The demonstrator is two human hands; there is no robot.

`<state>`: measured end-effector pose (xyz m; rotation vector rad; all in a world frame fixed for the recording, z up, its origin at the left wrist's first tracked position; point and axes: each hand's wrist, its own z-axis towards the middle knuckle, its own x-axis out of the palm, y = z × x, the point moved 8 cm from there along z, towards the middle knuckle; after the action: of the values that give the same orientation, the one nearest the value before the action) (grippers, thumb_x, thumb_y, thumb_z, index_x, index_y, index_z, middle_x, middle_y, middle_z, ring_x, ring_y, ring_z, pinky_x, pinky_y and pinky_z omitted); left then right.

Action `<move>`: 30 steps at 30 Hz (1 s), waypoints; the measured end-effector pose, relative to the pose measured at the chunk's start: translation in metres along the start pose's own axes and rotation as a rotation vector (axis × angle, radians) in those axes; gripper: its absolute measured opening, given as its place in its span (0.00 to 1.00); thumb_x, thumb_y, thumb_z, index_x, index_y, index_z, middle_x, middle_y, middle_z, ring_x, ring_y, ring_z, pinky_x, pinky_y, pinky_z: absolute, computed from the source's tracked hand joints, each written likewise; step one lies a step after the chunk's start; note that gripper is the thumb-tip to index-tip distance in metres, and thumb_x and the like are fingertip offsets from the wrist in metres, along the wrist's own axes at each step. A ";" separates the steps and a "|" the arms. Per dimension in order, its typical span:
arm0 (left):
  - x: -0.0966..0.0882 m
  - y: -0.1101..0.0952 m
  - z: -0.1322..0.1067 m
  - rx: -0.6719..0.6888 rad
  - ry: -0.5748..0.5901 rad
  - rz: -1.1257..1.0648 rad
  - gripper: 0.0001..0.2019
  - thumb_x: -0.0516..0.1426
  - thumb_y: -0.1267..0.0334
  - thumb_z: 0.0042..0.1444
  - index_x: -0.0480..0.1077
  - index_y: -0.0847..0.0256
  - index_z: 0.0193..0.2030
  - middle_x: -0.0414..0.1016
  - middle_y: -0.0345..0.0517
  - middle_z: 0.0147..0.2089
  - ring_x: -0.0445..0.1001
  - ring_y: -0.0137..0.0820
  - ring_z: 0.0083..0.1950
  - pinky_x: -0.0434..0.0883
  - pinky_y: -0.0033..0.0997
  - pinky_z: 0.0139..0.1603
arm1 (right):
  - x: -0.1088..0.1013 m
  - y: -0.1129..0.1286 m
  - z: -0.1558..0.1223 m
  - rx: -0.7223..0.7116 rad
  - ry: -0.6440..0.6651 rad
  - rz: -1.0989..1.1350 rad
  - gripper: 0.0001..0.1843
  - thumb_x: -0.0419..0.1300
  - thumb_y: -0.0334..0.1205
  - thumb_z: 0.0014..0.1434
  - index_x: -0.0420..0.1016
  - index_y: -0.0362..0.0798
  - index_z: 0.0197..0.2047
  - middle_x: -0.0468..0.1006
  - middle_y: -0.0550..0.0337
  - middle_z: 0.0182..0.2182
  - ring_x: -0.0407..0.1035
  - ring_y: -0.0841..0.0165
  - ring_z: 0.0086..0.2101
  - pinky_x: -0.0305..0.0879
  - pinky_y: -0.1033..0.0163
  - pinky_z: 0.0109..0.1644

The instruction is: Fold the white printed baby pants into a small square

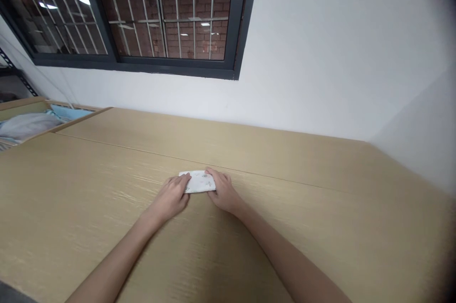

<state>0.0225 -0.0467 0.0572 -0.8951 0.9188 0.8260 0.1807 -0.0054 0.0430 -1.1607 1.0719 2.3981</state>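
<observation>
A small white cloth [198, 182] with a faint print, folded into a flat rectangle, lies on the wooden table [142, 236] near its middle. My left hand [174, 196] grips the cloth's left end, thumb at the near edge and fingers over the top. At the opposite end, my right hand [223, 191] holds it the same way, with fingertips on the far corner and thumb at the near one. Both forearms rest low over the tabletop.
A wood-edged bin [80, 120] at the far left holds light blue and whitish fabric [32, 125]. A seam runs across the table. Behind it rise a white wall [313, 56] and a dark-framed window [178, 66] with metal bars. Part of a black shelf rack [23, 80] shows at left.
</observation>
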 end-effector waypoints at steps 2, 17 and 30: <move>-0.004 0.002 0.001 -0.010 -0.028 -0.005 0.19 0.51 0.74 0.59 0.66 0.64 0.57 0.77 0.61 0.55 0.75 0.45 0.57 0.68 0.50 0.62 | -0.002 -0.007 0.003 0.018 -0.036 0.088 0.30 0.52 0.28 0.60 0.62 0.48 0.66 0.73 0.47 0.61 0.65 0.56 0.61 0.52 0.46 0.66; -0.008 -0.004 -0.010 -0.339 0.034 -0.751 0.31 0.54 0.56 0.61 0.49 0.62 0.67 0.74 0.37 0.32 0.73 0.34 0.33 0.69 0.34 0.38 | -0.025 -0.041 0.012 0.452 -0.166 0.691 0.28 0.63 0.51 0.62 0.61 0.50 0.60 0.78 0.51 0.47 0.75 0.61 0.46 0.71 0.54 0.50; -0.005 -0.070 -0.025 0.055 -0.046 0.029 0.20 0.48 0.59 0.68 0.65 0.67 0.61 0.72 0.63 0.56 0.72 0.49 0.56 0.73 0.51 0.54 | -0.047 0.032 0.018 0.040 0.011 0.217 0.27 0.51 0.49 0.72 0.60 0.50 0.70 0.62 0.48 0.69 0.56 0.58 0.68 0.52 0.46 0.71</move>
<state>0.0744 -0.0976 0.0723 -0.8141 0.9123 0.8395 0.1837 -0.0110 0.1025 -1.0953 1.3039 2.5204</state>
